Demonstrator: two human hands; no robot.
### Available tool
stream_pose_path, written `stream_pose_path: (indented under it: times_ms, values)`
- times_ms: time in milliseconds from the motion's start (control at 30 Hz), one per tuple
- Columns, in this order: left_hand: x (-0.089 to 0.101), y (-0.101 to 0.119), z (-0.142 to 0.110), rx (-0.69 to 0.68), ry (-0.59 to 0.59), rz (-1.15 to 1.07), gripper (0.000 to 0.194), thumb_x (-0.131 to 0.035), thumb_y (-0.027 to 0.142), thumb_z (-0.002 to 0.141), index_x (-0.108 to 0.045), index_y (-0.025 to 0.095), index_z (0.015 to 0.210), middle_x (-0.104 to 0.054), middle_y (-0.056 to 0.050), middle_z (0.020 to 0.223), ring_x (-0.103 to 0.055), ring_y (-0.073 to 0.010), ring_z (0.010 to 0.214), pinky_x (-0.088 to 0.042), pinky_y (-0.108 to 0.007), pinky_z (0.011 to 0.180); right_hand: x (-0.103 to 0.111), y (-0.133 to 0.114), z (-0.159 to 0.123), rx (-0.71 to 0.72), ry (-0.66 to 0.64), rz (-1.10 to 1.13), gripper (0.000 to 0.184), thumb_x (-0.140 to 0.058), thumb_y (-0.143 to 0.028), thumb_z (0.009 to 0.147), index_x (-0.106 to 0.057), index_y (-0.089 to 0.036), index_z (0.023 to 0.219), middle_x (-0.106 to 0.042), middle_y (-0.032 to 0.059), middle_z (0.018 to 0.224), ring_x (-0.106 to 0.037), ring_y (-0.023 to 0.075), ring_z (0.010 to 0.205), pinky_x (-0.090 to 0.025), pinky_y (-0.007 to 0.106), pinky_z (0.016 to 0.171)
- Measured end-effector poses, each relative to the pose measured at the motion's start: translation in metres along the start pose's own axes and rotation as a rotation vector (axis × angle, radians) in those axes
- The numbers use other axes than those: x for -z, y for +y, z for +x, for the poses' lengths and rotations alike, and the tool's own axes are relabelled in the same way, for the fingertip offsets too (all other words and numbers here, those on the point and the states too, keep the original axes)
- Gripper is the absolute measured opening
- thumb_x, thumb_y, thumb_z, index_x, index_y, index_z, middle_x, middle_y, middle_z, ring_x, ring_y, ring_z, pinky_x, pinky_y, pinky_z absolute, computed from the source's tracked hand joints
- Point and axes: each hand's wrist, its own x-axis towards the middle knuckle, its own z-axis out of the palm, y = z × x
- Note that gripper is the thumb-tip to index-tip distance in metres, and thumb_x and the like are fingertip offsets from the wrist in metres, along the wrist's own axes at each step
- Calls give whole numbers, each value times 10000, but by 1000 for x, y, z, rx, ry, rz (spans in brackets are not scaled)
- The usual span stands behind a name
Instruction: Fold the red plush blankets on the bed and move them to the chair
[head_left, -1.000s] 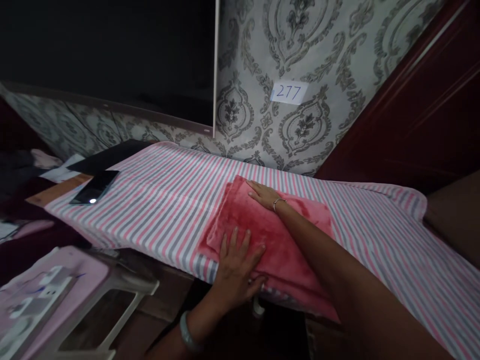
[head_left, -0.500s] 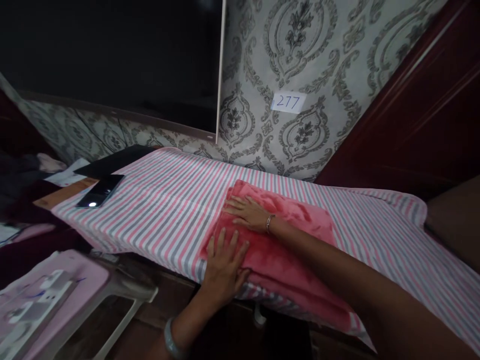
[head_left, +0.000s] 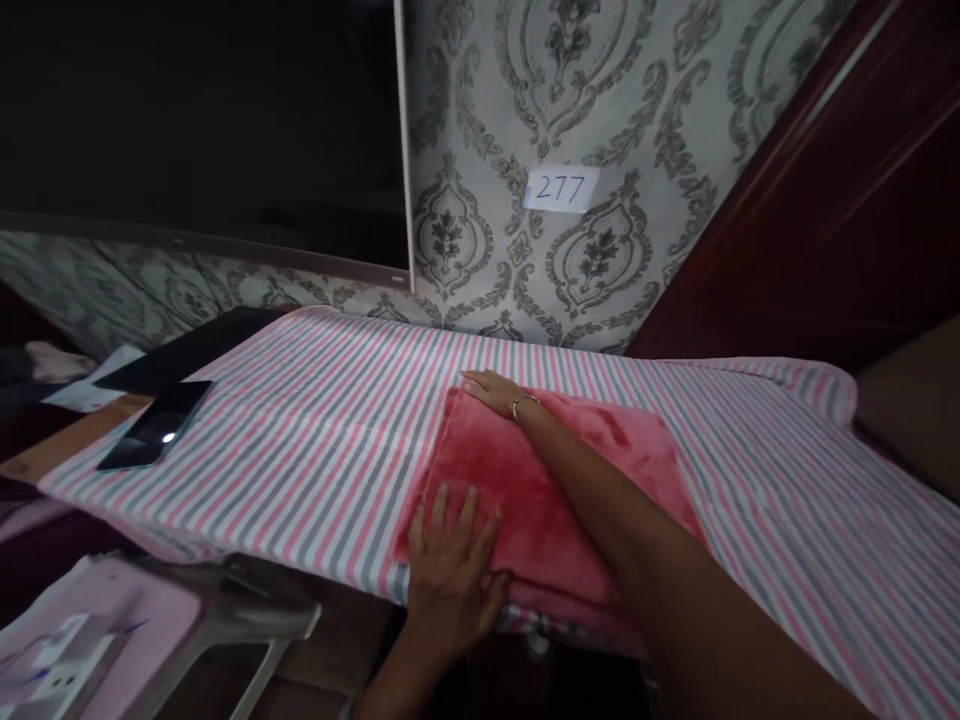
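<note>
A folded, plush red-pink blanket [head_left: 555, 480] lies flat on a striped cloth [head_left: 300, 430] in pink, grey and white. My left hand [head_left: 454, 560] rests with spread fingers on the blanket's near left corner. At the far left corner, my right hand [head_left: 491, 392] lies flat along the edge, its fingertips reaching to the border with the cloth. My right forearm crosses over the blanket and hides part of its near right side. Neither hand grips anything.
A phone [head_left: 154, 425] with a small light lies on the cloth's left end, near a black flat item [head_left: 195, 350]. A pink chair [head_left: 135, 610] carrying a white power strip [head_left: 75, 665] stands at the lower left. Behind are a television [head_left: 202, 120] and a patterned wall [head_left: 517, 270].
My right hand has slid away from me to the blanket's far left corner. My left hand stays at the near left corner. The camera view has shifted slightly.
</note>
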Motion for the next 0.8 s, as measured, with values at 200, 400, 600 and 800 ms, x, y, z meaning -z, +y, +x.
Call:
stream_pose_path:
  times_ms: [200, 400, 600, 800]
  values:
    - [2, -3, 3, -25, -54, 35, 593, -648, 398, 899, -556, 282, 1473, -496, -90, 1567, -208, -391, 1555, -176, -609, 1234, 14, -14, -4, -43, 40, -10, 695, -276, -643, 1046, -257, -274, 1635, -263, 54, 1687, -251, 264, 1548, -257, 483, 1249]
    - [4, -8, 5, -67, -29, 62, 576, -644, 369, 904, -562, 261, 1465, -494, -121, 1563, -179, -413, 1558, -208, -638, 1207, 31, -40, -48, 4, 169, -69, 641, -304, -559, 1066, -203, -303, 1646, -151, 58, 1715, -116, 316, 1576, -226, 609, 1230]
    - [22, 20, 25, -73, -8, 38, 570, -557, 315, 954, -481, 210, 1509, -535, -156, 1518, -299, -382, 1520, -127, -677, 1214, 29, -23, -157, 175, 80, -210, 597, -351, -540, 1068, -337, -291, 1610, -194, 61, 1704, -115, 294, 1578, -111, 576, 1264]
    - [-9, 90, 38, -266, -172, -74, 583, -576, 382, 943, -503, 190, 1488, -485, -140, 1564, -346, -345, 1491, -150, -598, 1233, 29, 11, -213, 166, 8, -238, 590, -363, -528, 1065, -263, -359, 1622, -197, 20, 1704, -107, 307, 1578, -158, 651, 1226]
